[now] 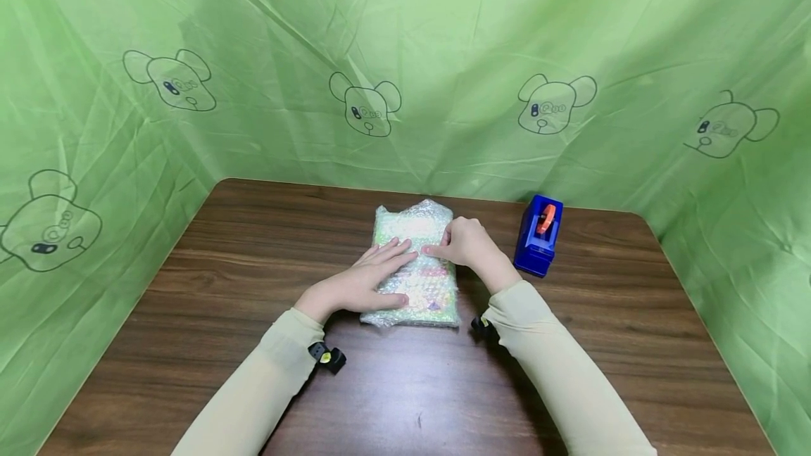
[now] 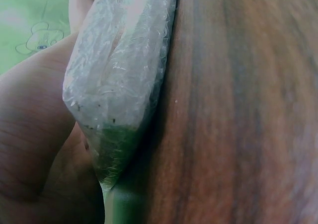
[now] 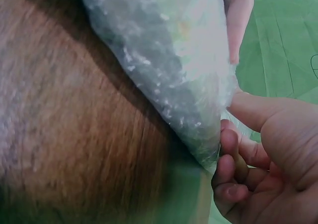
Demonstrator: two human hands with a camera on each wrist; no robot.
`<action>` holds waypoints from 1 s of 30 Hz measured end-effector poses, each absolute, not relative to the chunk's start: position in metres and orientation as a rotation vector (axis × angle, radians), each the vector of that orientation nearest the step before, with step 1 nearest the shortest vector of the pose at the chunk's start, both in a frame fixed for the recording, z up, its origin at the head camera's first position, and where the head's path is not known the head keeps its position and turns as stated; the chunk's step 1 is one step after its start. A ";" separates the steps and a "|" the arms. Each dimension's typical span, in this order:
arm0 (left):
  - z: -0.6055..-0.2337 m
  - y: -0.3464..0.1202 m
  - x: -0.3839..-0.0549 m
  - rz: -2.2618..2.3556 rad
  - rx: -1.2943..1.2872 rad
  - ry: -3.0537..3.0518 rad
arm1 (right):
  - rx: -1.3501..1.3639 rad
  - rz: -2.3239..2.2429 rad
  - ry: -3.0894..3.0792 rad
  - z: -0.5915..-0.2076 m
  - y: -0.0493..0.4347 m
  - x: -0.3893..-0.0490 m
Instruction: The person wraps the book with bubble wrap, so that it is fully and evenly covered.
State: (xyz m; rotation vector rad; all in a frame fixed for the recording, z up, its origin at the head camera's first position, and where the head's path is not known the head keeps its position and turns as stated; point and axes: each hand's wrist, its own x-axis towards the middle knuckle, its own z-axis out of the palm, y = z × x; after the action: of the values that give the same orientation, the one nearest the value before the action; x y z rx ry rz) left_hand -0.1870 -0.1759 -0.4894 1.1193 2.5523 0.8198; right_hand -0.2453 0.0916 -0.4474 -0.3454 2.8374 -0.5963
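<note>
A flat, colourful item wrapped in bubble wrap (image 1: 418,294) lies on the table, its printing showing through. My left hand (image 1: 364,286) rests on the package's left side, fingers spread and fairly straight, thumb toward the near part. At the right edge, my right hand (image 1: 472,243) has its thumb on the upper face and its other fingers curled. In the right wrist view, the right hand (image 3: 278,154) pinches the bubble wrap (image 3: 164,60) at the edge between thumb and fingers. The left wrist view shows the open-looking folded end of the bubble wrap (image 2: 119,70).
A blue tape dispenser (image 1: 535,245) with an orange core stands to the right of the package, near the back. The brown wooden table (image 1: 241,287) is bordered by green curtains (image 1: 443,34) printed with bear faces. Black straps (image 1: 328,357) sit on both wrists.
</note>
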 end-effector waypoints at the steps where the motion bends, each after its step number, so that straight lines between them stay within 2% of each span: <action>1: -0.489 -0.176 -0.187 0.820 1.118 2.552 | -0.341 -0.601 2.833 -0.447 0.092 -0.245; 10: -0.487 -0.176 -0.187 0.814 1.140 2.555 | -0.281 -0.627 2.775 -0.443 0.099 -0.247; 30: -0.484 -0.175 -0.184 0.819 1.121 2.537 | -0.348 -0.746 2.869 -0.446 0.118 -0.235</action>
State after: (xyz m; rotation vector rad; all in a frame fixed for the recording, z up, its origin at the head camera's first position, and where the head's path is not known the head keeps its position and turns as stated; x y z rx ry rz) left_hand -0.1837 -0.1749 -0.4837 1.1206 2.5366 0.8190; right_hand -0.2350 0.1178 -0.4465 -0.3476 2.8694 -0.7458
